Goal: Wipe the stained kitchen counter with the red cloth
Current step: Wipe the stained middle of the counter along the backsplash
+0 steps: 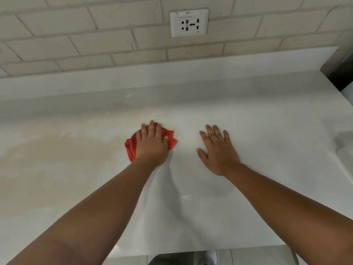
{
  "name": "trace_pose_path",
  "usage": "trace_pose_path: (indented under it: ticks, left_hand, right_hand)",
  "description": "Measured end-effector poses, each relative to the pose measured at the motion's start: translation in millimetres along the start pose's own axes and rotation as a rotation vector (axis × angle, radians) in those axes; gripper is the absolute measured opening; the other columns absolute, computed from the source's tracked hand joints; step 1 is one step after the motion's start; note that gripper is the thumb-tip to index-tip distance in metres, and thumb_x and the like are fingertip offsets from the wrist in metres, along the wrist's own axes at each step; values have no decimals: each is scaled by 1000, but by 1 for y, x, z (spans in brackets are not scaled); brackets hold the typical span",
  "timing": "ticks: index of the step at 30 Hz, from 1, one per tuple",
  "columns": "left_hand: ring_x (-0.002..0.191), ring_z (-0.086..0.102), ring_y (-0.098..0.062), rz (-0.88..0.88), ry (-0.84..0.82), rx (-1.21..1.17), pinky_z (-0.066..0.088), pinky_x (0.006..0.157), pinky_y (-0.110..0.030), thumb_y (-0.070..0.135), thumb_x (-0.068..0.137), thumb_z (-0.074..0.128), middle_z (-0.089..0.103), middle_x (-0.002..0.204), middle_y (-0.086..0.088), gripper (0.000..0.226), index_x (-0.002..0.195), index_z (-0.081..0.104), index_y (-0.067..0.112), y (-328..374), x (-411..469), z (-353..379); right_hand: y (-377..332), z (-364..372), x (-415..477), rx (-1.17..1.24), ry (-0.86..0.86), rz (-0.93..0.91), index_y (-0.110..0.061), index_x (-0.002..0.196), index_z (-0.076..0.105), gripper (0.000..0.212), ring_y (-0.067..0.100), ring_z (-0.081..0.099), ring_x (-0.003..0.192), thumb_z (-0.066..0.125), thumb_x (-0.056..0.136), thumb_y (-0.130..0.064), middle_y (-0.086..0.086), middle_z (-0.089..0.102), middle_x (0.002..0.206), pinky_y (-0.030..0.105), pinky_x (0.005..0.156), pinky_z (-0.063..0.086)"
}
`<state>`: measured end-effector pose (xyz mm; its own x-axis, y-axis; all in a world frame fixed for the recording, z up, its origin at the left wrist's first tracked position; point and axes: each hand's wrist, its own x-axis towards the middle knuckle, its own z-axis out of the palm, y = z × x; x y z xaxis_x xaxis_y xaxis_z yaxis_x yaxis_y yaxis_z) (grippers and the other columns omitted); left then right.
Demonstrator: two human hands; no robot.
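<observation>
The left hand [151,143] lies flat, fingers spread, pressing the one red cloth [131,145] onto the counter [267,131] — mid-wipe, by my reading. The right hand [217,150] rests open, palm down, bracing. One tan stain [57,146] spreads left of the cloth — the next stroke should sweep that way.

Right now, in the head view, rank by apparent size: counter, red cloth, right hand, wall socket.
1. Counter
2. Right hand and red cloth: alike; left hand hides much of the cloth.
3. Wall socket, though it sits farther away.
</observation>
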<state>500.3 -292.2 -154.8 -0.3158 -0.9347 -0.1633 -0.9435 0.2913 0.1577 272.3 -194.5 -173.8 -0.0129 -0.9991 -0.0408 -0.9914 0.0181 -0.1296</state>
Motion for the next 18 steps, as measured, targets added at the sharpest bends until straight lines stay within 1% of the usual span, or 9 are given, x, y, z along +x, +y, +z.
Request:
trace_pose_path:
  ticks: [1,4,6,8,10,12,13,15,18]
  left_hand:
    - [155,-7,-35,16,-5,9,0,125,-51,48,105,13,-3,169,-7,65,161,5,17,14,1,1]
    - [155,-10,-31,174,-14,51,2,126,-51,51,105,10,-4,170,-5,65,161,2,20,35,-16,8]
    - [155,-11,-26,282,-25,59,0,126,-47,54,105,13,-4,169,0,65,161,3,23,26,-33,8]
    - [156,-8,-21,374,-13,40,-2,126,-42,54,105,18,0,169,5,63,161,9,26,5,-47,10]
    - [156,0,-18,427,19,-8,4,126,-41,53,105,23,11,169,4,62,161,18,26,-21,-53,10]
    - [155,10,-18,404,35,-41,13,125,-43,52,103,28,21,167,2,63,159,25,24,-45,-46,9]
    - [155,12,-19,371,38,-42,15,124,-44,51,103,29,23,166,2,63,159,26,23,-54,-39,8]
    - [155,11,-23,283,50,-45,13,125,-44,50,103,27,21,167,-1,63,159,25,22,-58,-19,5]
    - [156,2,-28,144,46,-53,4,126,-46,44,106,23,10,169,-6,61,161,14,18,-36,6,1]
  right_hand:
    - [0,0,0,2,5,-1,-17,158,22,71,29,5,154,18,99,-56,11,13,167,52,124,7]
    - [1,-1,-1,8,11,-2,-17,158,22,73,29,5,155,16,98,-57,11,14,167,52,124,8]
    - [0,-1,-1,13,10,-2,-17,158,21,73,28,4,155,15,98,-58,10,12,167,52,124,7]
    - [0,-1,0,7,5,-6,-17,158,20,73,28,3,155,14,98,-57,10,11,167,51,124,7]
    - [1,-1,0,1,0,-6,-17,158,20,72,28,2,155,14,98,-57,10,11,168,51,125,6]
    - [1,-1,0,1,1,-3,-18,158,20,72,28,3,155,15,98,-57,9,11,167,51,125,6]
    - [1,-1,0,4,2,-2,-18,158,21,71,28,3,155,16,99,-57,9,12,167,51,125,6]
    - [1,0,0,15,4,-1,-17,158,22,71,28,4,155,18,99,-56,9,12,167,51,125,7]
    - [1,0,1,11,1,-1,-18,158,22,71,28,3,155,18,99,-56,9,11,168,50,125,6]
